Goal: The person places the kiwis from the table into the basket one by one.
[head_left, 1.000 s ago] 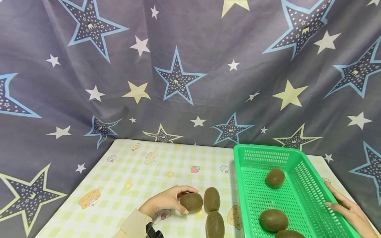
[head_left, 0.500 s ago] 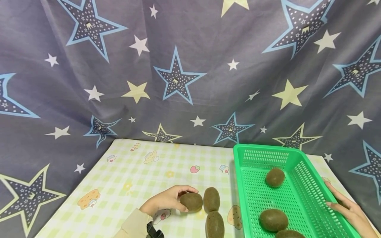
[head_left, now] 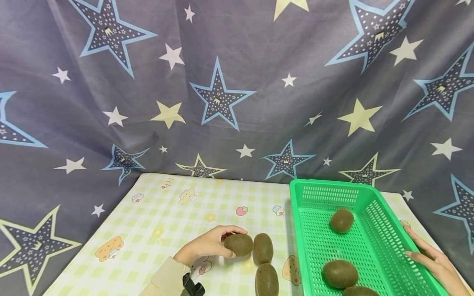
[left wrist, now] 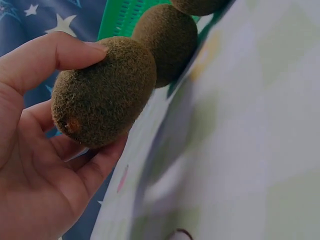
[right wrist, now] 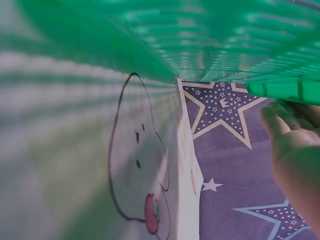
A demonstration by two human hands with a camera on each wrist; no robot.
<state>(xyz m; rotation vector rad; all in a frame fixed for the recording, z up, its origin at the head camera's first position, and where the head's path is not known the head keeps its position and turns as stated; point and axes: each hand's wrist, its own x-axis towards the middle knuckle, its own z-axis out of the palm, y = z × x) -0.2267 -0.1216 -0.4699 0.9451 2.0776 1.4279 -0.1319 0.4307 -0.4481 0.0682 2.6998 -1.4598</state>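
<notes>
My left hand (head_left: 209,246) holds a fuzzy brown kiwi (head_left: 238,245) between its thumb and fingers. In the left wrist view the thumb presses on top of this kiwi (left wrist: 105,95), with fingers under it. Just to its right in the head view, two more kiwis, one farther back (head_left: 263,248) and one nearer (head_left: 267,280), lie end to end on the tablecloth. At the right, my right hand (head_left: 435,263) rests along the outer rim of a green plastic basket (head_left: 301,246), fingers extended and thumb over the edge.
Inside the basket sit three kiwis: one toward the back (head_left: 342,220), one nearer (head_left: 340,274) and one cut off by the frame (head_left: 360,291). A checked tablecloth (head_left: 159,222) covers the table. A star-printed curtain (head_left: 237,135) hangs behind it.
My left hand has raised the kiwi slightly between half a second ago and now. The right hand and the basket stay in place.
</notes>
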